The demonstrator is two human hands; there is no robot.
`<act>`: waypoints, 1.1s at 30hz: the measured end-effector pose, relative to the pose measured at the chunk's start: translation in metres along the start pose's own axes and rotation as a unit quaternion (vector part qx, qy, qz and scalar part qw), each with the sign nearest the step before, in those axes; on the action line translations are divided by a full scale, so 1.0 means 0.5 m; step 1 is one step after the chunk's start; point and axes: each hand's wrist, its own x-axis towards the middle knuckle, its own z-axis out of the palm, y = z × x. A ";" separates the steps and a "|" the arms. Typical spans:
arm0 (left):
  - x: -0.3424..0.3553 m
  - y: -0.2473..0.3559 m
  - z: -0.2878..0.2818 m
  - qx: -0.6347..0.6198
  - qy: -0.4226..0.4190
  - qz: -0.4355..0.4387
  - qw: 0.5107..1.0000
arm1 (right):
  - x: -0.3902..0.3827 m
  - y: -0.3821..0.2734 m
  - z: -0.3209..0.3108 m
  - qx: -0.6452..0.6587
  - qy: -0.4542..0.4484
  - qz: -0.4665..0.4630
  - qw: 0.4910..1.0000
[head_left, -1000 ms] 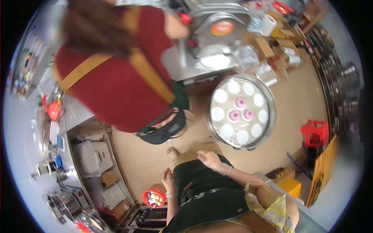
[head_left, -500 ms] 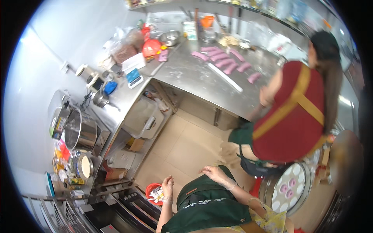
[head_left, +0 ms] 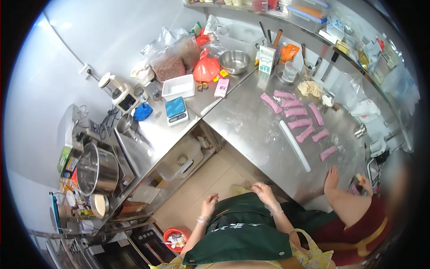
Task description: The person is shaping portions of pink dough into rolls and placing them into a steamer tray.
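Observation:
In front of the dark green apron, both of my hands hang in the air over the floor, short of the steel worktop. My left hand has loosely bent fingers and nothing visible in it. Nothing shows in my right hand either; its fingers are slack and partly bent. Nearest ahead lies the steel worktop, dusted with flour. Several pink dough strips rest on it beside a long white rolling rod. A pale lump of dough sits farther back.
At the right, a co-worker in a dark red top leans at the worktop, one hand on it. The left counter holds a blue-topped scale, a white tray and a steel pot. A red bin stands on the floor.
My view has turned to the right and come closer to the worktop. My hands are lower, in front of the apron. The co-worker now appears at the lower right.

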 end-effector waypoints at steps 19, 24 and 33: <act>0.798 0.466 0.257 0.135 -0.273 0.096 0.948 | 0.408 -0.107 -0.138 0.239 0.299 0.098 0.918; 0.933 0.628 0.491 0.183 -0.276 0.196 0.923 | 0.528 -0.120 -0.237 0.308 0.450 0.065 0.836; 1.020 0.632 0.679 0.236 -0.259 0.058 0.935 | 0.780 0.032 -0.320 0.160 0.536 0.207 0.803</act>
